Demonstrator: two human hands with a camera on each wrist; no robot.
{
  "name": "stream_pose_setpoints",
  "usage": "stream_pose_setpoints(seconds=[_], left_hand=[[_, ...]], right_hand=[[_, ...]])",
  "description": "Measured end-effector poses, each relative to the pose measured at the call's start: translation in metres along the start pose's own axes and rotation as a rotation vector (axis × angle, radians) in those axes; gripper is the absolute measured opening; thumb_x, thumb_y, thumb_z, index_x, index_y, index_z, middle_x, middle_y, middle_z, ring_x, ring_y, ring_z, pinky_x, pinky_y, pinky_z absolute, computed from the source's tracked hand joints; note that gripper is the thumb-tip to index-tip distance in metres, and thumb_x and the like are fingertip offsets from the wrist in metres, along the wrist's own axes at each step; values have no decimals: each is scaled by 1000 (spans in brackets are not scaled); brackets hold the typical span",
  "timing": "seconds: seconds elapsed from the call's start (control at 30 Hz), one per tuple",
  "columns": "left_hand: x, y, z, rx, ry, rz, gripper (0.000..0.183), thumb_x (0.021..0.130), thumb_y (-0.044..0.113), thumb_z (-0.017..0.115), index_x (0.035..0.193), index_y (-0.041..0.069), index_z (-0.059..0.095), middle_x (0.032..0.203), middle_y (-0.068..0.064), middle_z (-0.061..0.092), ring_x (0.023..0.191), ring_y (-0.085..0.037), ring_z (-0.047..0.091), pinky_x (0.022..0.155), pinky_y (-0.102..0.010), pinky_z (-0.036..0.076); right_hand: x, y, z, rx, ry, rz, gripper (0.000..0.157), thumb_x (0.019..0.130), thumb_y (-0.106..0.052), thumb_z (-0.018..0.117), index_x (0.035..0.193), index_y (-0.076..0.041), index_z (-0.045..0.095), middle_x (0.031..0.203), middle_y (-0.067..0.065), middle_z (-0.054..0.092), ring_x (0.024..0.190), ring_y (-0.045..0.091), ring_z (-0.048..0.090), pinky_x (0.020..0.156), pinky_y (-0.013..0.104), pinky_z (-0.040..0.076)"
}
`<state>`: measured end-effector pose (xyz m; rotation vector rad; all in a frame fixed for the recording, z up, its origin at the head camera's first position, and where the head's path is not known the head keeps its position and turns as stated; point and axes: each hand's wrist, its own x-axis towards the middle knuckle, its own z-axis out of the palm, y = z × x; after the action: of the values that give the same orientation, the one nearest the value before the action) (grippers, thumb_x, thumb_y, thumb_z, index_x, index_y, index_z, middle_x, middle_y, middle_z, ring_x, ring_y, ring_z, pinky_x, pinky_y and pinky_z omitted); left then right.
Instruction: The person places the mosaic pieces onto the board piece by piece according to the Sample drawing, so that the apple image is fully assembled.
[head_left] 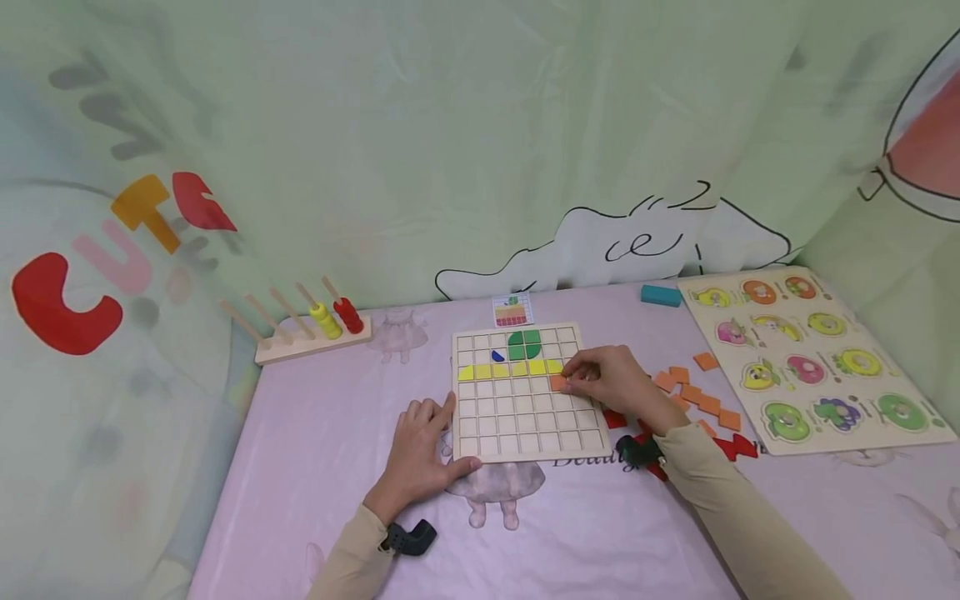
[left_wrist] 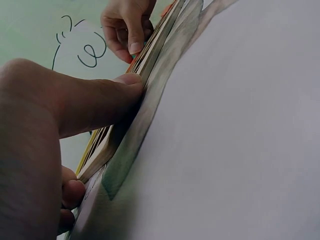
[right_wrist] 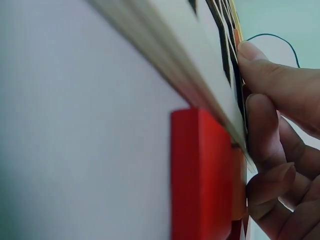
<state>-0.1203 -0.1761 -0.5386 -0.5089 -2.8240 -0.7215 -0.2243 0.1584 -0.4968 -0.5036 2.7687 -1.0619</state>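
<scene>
Evidently, from the head view, my hands work well apart. My left hand [head_left: 420, 446] braces the gridded wooden board [head_left: 485, 406] on the cloth-covered desk [head_left: 585, 533], fingertips at its 9 o'clock edge and thumb near 7, presumably so it cannot slide. My right hand [head_left: 611, 379] pinches an orange square [head_left: 557, 383] at a cell toward the board's 2 o'clock, just below the yellow pieces [head_left: 483, 372]; a fingertip hold likely suits such small cells. Loose orange tiles [head_left: 708, 405] and red pieces [head_left: 615, 418] lie from 3 to 4 o'clock, handy for that side, I suppose. A picture card [head_left: 513, 310] sits beyond 12, probably where I can glance at it. Wall letters [head_left: 48, 304] at 10 begin "CUT"; the cloth at 5 seems to read "Beauty", partly covered. I can make out no brand.

From the left wrist, my thumb touches the board's near edge, fingers around its corner; a script "e" [left_wrist: 91, 55] shows toward 10.

From the right wrist, thumb and finger meet by the orange square, and one red piece stands beside the board toward 5.
</scene>
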Motion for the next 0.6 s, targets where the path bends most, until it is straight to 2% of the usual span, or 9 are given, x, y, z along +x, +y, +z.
stream_pose_setpoints(seconds=[0.17, 0.3, 0.47, 0.6], left_hand=[[0, 0, 2, 8, -4, 3, 104, 77, 63, 80, 155, -1, 52, 95, 3, 46, 91, -15, 34, 83, -33, 31], [0, 1, 2, 4, -15, -4, 105, 78, 64, 79, 155, 0, 51, 95, 3, 45, 91, -15, 34, 83, -33, 30], [0, 2, 2, 5, -8, -4, 104, 78, 64, 79, 155, -1, 52, 95, 3, 45, 90, -15, 34, 83, -33, 31], [0, 0, 2, 16, 18, 14, 104, 77, 63, 80, 153, -2, 53, 95, 3, 47, 89, -15, 34, 81, -33, 31]], right_hand=[[-5, 7, -8, 6, 34, -7, 22, 90, -19, 86, 107, -7, 82, 84, 1, 70, 75, 17, 58, 65, 24, 48], [-12, 22, -26, -22, 99, 50, 29, 92, -23, 84, 115, -6, 80, 90, 5, 73, 82, 20, 60, 68, 25, 50], [-18, 37, -48, -46, 77, 161, 44, 93, -29, 83, 128, -4, 73, 107, 14, 74, 94, 27, 62, 77, 29, 52], [-19, 44, -51, -73, 45, 174, 48, 93, -28, 82, 133, -3, 70, 118, 19, 71, 100, 29, 62, 80, 29, 52]])
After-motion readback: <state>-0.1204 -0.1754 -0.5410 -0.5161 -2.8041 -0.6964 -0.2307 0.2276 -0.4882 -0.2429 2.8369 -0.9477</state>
